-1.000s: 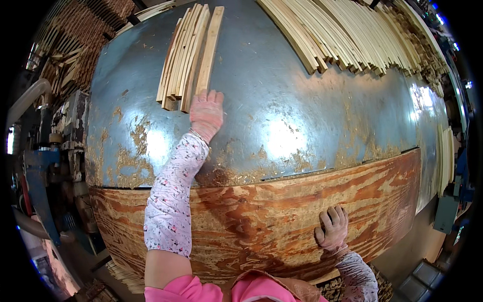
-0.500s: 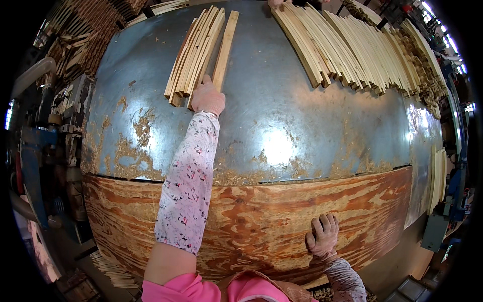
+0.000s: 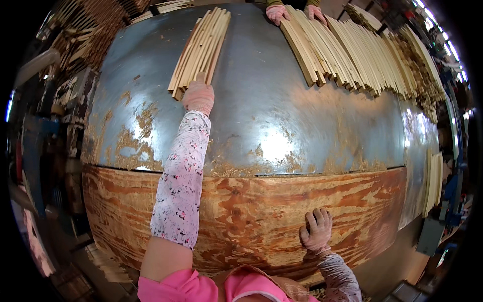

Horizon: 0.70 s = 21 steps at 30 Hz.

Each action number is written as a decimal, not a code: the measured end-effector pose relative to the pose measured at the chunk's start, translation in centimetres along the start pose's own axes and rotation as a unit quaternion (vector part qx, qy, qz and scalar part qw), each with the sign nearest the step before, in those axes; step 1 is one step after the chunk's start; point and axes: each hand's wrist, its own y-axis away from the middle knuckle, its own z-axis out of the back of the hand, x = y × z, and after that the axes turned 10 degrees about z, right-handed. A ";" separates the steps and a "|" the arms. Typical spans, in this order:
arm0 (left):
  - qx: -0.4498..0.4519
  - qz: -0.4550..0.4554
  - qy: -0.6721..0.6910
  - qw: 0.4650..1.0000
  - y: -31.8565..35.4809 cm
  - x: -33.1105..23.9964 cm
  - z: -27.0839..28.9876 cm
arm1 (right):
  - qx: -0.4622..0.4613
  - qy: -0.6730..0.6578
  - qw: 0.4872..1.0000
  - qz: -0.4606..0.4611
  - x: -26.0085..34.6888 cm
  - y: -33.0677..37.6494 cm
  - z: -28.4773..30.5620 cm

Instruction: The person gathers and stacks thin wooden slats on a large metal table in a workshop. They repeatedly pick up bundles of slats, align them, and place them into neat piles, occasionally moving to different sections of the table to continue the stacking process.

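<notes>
A bundle of pale wooden strips (image 3: 204,48) lies side by side on the grey metal tabletop (image 3: 251,116), left of the middle. My gloved left hand (image 3: 198,96) reaches far forward and closes on the near end of the rightmost strip, with one finger stretched along the bundle. Part of its grip is hidden behind the back of the hand. My gloved right hand (image 3: 317,231) rests on the plywood board (image 3: 271,201) at the front, fingers apart and holding nothing.
Across the table a co-worker's gloved hands (image 3: 277,15) touch the far ends of a wide row of wooden strips (image 3: 347,58). Wood shavings (image 3: 231,167) lie along the seam by the plywood. Machinery (image 3: 40,131) stands left; more strips (image 3: 432,181) lie at the right.
The separate strip at the bundle's right has moved left against the others, and my left hand went left with it. The co-worker's hands have come further into view. My right hand stays on the plywood.
</notes>
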 end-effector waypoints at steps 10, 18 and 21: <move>-0.083 -0.193 -0.052 0.976 14.0 11.4 3.9 | -0.016 0.013 1.000 0.001 0.7 2.2 -0.6; -0.006 -0.308 0.107 0.945 50.4 33.1 8.9 | -0.018 0.033 0.999 0.018 1.3 4.3 -1.9; -0.042 -0.192 0.151 0.969 62.3 40.9 9.2 | 0.018 0.058 0.998 -0.014 2.1 4.8 -2.1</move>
